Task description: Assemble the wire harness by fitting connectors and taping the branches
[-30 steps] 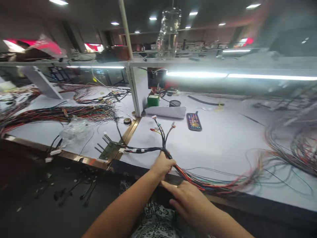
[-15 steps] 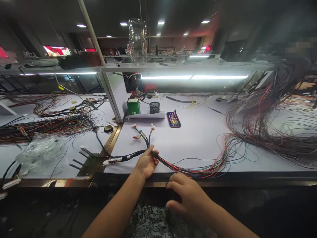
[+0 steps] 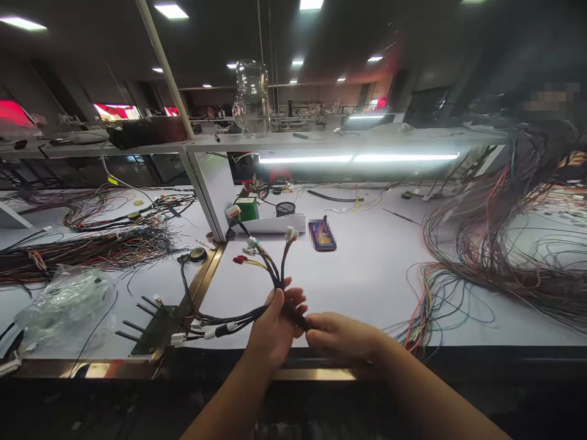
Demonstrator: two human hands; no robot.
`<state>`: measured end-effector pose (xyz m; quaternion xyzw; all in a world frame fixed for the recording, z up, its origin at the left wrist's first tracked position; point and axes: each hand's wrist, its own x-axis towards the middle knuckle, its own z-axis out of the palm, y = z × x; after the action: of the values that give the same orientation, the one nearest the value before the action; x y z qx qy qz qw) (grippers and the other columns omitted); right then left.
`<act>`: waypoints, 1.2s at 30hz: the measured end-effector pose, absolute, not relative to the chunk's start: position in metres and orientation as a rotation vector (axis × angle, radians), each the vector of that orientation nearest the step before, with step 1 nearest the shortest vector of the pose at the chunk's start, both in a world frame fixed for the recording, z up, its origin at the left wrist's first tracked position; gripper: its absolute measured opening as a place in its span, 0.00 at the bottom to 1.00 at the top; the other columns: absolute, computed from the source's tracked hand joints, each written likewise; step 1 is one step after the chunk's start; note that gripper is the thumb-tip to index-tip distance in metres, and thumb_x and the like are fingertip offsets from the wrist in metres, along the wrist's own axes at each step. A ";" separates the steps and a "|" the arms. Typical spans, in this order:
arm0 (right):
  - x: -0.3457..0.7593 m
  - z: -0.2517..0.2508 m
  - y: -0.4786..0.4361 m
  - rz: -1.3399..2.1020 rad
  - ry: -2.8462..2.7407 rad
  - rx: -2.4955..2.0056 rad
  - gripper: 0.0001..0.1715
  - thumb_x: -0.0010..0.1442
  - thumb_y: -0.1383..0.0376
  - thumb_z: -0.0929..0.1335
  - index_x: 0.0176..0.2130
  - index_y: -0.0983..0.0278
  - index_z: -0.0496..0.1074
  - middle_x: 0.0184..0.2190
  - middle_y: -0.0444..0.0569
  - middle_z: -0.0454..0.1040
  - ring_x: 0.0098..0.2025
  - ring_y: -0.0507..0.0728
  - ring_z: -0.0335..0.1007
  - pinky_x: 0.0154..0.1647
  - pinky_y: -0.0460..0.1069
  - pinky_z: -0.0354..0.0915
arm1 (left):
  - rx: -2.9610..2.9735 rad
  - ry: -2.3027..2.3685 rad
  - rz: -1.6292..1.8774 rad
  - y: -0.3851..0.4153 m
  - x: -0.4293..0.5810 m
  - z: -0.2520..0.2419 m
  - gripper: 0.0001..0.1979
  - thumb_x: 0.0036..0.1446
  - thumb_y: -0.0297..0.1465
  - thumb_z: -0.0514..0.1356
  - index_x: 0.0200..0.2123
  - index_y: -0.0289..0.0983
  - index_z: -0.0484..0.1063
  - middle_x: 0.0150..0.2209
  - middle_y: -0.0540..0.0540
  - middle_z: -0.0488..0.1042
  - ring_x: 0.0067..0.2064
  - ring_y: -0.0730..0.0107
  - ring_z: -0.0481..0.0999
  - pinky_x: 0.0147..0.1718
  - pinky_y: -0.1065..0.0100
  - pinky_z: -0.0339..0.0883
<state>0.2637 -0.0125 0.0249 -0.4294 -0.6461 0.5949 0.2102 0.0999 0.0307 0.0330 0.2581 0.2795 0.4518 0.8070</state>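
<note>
My left hand [image 3: 274, 330] is closed around the black-taped trunk of a wire harness [image 3: 263, 263], lifted above the front edge of the white bench [image 3: 367, 281]. Branches with white and red connectors fan up from my fist; another branch with white plugs trails left to a fork-like jig [image 3: 151, 321]. My right hand [image 3: 342, 335] pinches the same trunk just right of my left hand. The harness's coloured loose wires [image 3: 424, 311] run off to the right behind my right hand.
A big tangle of coloured wires [image 3: 499, 244] covers the bench's right side. More wire bundles [image 3: 92, 244] and a clear plastic bag [image 3: 64, 302] lie left. A phone [image 3: 322, 235], green box [image 3: 247, 209] and black mesh cup [image 3: 285, 209] sit behind. A glass jug [image 3: 251, 98] stands on the shelf.
Both hands lifted the harness off the bench toward me. My right hand came up from below the bench edge and took hold of the trunk beside my left hand.
</note>
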 end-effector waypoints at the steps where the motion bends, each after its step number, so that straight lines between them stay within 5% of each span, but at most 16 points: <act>1: 0.266 0.024 -0.018 1.612 -1.846 -1.254 0.13 0.64 0.55 0.58 0.36 0.62 0.62 0.23 0.38 0.58 0.23 0.48 0.54 0.24 0.44 0.54 | 0.498 0.550 0.966 0.031 0.103 0.038 0.21 0.52 0.41 0.64 0.47 0.40 0.67 0.28 0.53 0.68 0.25 0.78 0.66 0.27 0.71 0.60; 5: 0.278 0.006 -0.045 1.070 -2.080 -1.603 0.19 0.64 0.53 0.56 0.30 0.62 0.60 0.24 0.41 0.64 0.26 0.50 0.55 0.27 0.46 0.51 | 0.490 0.484 1.006 0.033 0.121 0.053 0.16 0.56 0.41 0.61 0.41 0.36 0.69 0.19 0.58 0.50 0.17 0.84 0.46 0.19 0.74 0.48; 10: 0.334 -0.023 -0.076 0.485 -2.057 -2.001 0.18 0.65 0.54 0.56 0.29 0.61 0.62 0.25 0.46 0.71 0.26 0.55 0.64 0.27 0.49 0.49 | 0.587 0.295 0.935 0.026 0.146 0.069 0.17 0.53 0.45 0.62 0.36 0.37 0.70 0.22 0.55 0.55 0.21 0.81 0.53 0.24 0.71 0.57; 14: 0.370 -0.020 -0.089 0.308 -2.010 -2.145 0.18 0.64 0.54 0.58 0.28 0.61 0.62 0.24 0.46 0.72 0.27 0.55 0.67 0.27 0.48 0.49 | 0.557 0.177 0.893 0.034 0.155 0.083 0.25 0.47 0.49 0.64 0.42 0.37 0.70 0.29 0.51 0.61 0.29 0.75 0.60 0.37 0.65 0.63; 21: 0.399 -0.029 -0.083 0.043 -2.058 -2.027 0.15 0.62 0.58 0.61 0.28 0.62 0.66 0.23 0.45 0.72 0.25 0.53 0.67 0.26 0.48 0.48 | 0.574 0.246 0.957 0.055 0.148 0.100 0.15 0.52 0.43 0.63 0.28 0.36 0.67 0.18 0.57 0.47 0.18 0.80 0.46 0.21 0.72 0.53; 24: 0.434 -0.046 -0.077 -0.164 -1.925 -2.148 0.20 0.64 0.57 0.59 0.27 0.64 0.67 0.21 0.47 0.72 0.24 0.54 0.67 0.26 0.49 0.49 | 0.606 0.271 1.049 0.054 0.147 0.105 0.20 0.54 0.43 0.61 0.20 0.37 0.59 0.15 0.57 0.43 0.17 0.79 0.43 0.19 0.72 0.51; 27: 0.465 -0.052 -0.075 -0.095 -1.860 -2.254 0.21 0.65 0.58 0.57 0.29 0.65 0.70 0.24 0.51 0.74 0.27 0.58 0.70 0.28 0.50 0.53 | 0.611 0.326 1.081 0.052 0.152 0.102 0.21 0.57 0.43 0.58 0.21 0.37 0.57 0.15 0.56 0.46 0.17 0.78 0.46 0.21 0.71 0.54; 30: 0.473 -0.033 -0.081 0.114 -1.890 -2.205 0.17 0.58 0.65 0.61 0.46 0.65 0.70 0.39 0.54 0.75 0.41 0.60 0.71 0.40 0.51 0.62 | 0.702 0.374 1.073 0.048 0.158 0.095 0.16 0.59 0.43 0.56 0.25 0.38 0.61 0.18 0.56 0.55 0.20 0.77 0.54 0.31 0.69 0.62; 33: 0.448 0.008 -0.095 0.524 -1.923 -1.976 0.45 0.49 0.65 0.68 0.64 0.62 0.52 0.61 0.55 0.59 0.61 0.63 0.54 0.61 0.56 0.53 | 0.956 0.486 1.002 0.042 0.166 0.090 0.16 0.60 0.45 0.54 0.27 0.39 0.65 0.24 0.53 0.65 0.29 0.73 0.66 0.44 0.64 0.63; 36: 0.395 0.045 -0.106 0.978 -1.793 -1.631 0.52 0.49 0.59 0.71 0.66 0.58 0.45 0.65 0.52 0.49 0.65 0.64 0.46 0.65 0.58 0.47 | 1.356 0.697 0.726 0.031 0.178 0.090 0.16 0.58 0.46 0.55 0.34 0.39 0.71 0.37 0.46 0.73 0.43 0.64 0.70 0.49 0.61 0.60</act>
<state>0.3952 -0.1058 0.0453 -0.6023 -0.6623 0.3614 0.2608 0.1783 0.0309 0.0895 0.6003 0.3087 0.3212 0.6642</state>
